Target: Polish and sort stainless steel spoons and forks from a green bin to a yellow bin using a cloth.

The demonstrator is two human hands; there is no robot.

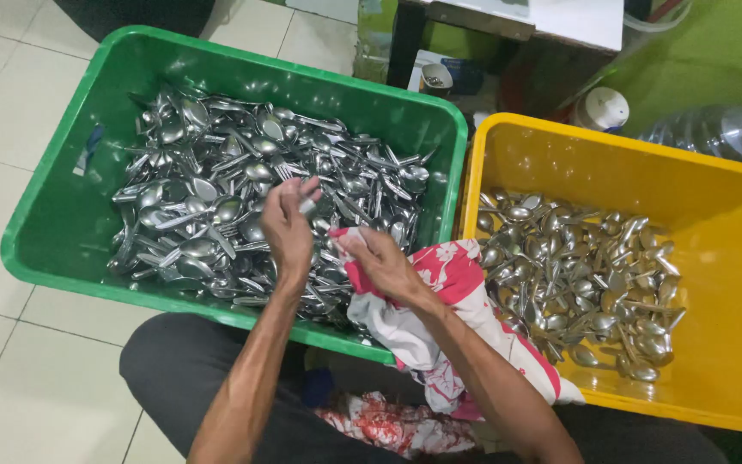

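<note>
Head view: the left hand (288, 225) is raised over the green crate (62, 215), its fingers (309, 187) closed around a small piece of metal cutlery (306, 205); only a bit of it shows, so I cannot tell whether it is a spoon or a fork. The right hand (386, 265) sits just right of the left one, over the near rim of the green crate, fingers bunched into a pink, red and white patterned cloth (457, 283) that trails down across the person's lap.

As to progress, judged from how things lie: the green crate is heaped with a dense tangle of spoons and forks (208, 206), while the yellow crate (732, 223), touching the green crate on its right side, holds a thinner layer of spoons (586, 283) with bare yellow floor showing around it. If pieces go from green to yellow after a rub with the cloth, much less than half looks done and the larger heap remains.

The cutlery is thin, shiny stamped metal, with oval bowls and flat handles, catching light in hard glints. Both crates are smooth moulded plastic with rounded corners and thick rolled rims. The cloth is soft, crumpled and limp. Left of the green crate lies a floor of pale glossy tiles (10, 103). Beyond the yellow crate stand a clear plastic bottle (714, 129) and a white-lidded jar (603, 107).
</note>
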